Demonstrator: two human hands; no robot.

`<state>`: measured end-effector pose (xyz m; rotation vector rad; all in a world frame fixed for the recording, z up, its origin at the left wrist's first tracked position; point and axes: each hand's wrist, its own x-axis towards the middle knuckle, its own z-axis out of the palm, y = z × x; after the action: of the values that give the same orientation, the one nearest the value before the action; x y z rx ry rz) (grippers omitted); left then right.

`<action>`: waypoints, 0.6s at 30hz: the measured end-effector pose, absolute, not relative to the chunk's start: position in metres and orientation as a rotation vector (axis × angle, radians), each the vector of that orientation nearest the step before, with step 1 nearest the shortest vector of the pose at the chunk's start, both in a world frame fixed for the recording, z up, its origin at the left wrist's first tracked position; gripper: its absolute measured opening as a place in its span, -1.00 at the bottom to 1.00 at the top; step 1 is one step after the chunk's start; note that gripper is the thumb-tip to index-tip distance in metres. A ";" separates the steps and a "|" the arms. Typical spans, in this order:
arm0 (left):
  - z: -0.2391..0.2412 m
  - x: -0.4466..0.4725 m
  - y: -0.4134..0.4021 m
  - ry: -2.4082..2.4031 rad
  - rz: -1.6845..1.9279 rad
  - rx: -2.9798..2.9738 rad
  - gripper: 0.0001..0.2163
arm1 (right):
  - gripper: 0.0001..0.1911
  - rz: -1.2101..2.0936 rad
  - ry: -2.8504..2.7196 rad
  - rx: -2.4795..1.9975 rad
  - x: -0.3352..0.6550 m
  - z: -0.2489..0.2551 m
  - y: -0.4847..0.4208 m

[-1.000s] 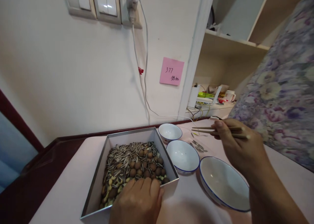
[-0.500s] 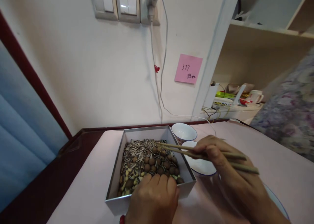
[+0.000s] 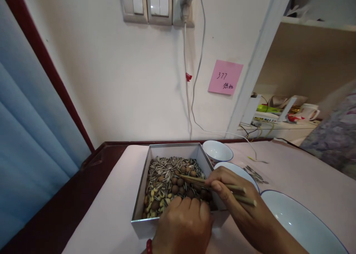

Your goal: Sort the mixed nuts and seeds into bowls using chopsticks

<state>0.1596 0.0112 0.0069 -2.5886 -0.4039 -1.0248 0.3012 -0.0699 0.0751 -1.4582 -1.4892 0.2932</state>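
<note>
An open silver-grey box (image 3: pixel 144 228) stands on the pink table cover. Inside lie striped sunflower seeds (image 3: pixel 164 168), round brown nuts (image 3: pixel 175 189) and smaller yellowish pieces (image 3: pixel 152 205) of a kind I cannot tell. My left hand (image 3: pixel 185 222) has its fingers curled over the box's near edge, gripping it. In my right hand (image 3: pixel 236 194) is a pair of wooden chopsticks (image 3: pixel 196 180), held at a slant over the box's right side. Their tips are close together among the nuts and seeds; whether they pinch anything cannot be made out.
Right of the box stand a small white bowl (image 3: pixel 218 152), a second bowl (image 3: pixel 241 170) partly behind my right hand, and a large bowl (image 3: pixel 294 213). Several seeds (image 3: pixel 254 174) lie on the cover. A white cable (image 3: pixel 222 133) runs down the wall onto the table.
My right hand has moved the chopsticks lower and nearer to me over the nuts, and their tips have come together. My left hand still grips the box. The camera view has shifted left.
</note>
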 end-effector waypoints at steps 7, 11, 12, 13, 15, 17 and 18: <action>0.007 0.158 0.011 -0.392 -1.015 -2.618 -0.84 | -0.62 0.238 -1.436 -1.464 0.303 0.072 -0.069; 0.007 0.159 0.012 -0.383 -1.007 -2.629 -0.83 | -0.63 0.184 -1.426 -1.476 0.307 0.074 -0.073; 0.007 0.159 0.012 -0.384 -1.010 -2.628 -0.83 | -0.65 0.162 -1.421 -1.471 0.308 0.075 -0.076; 0.007 0.160 0.012 -0.387 -1.016 -2.626 -0.83 | -0.67 0.136 -1.417 -1.461 0.310 0.076 -0.078; 0.007 0.160 0.012 -0.393 -1.028 -2.628 -0.82 | -0.72 0.064 -1.404 -1.434 0.314 0.081 -0.085; 0.008 0.159 0.012 -0.386 -1.021 -2.639 -0.82 | -0.77 -0.035 -1.375 -1.421 0.320 0.089 -0.093; 0.008 0.159 0.013 -0.384 -1.013 -2.647 -0.82 | -0.78 -0.096 -1.346 -1.416 0.323 0.094 -0.098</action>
<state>0.1588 0.0126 0.0078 -2.6471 -0.3841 -1.0128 0.3229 -0.0980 0.0945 -1.4161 -1.3464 -0.0956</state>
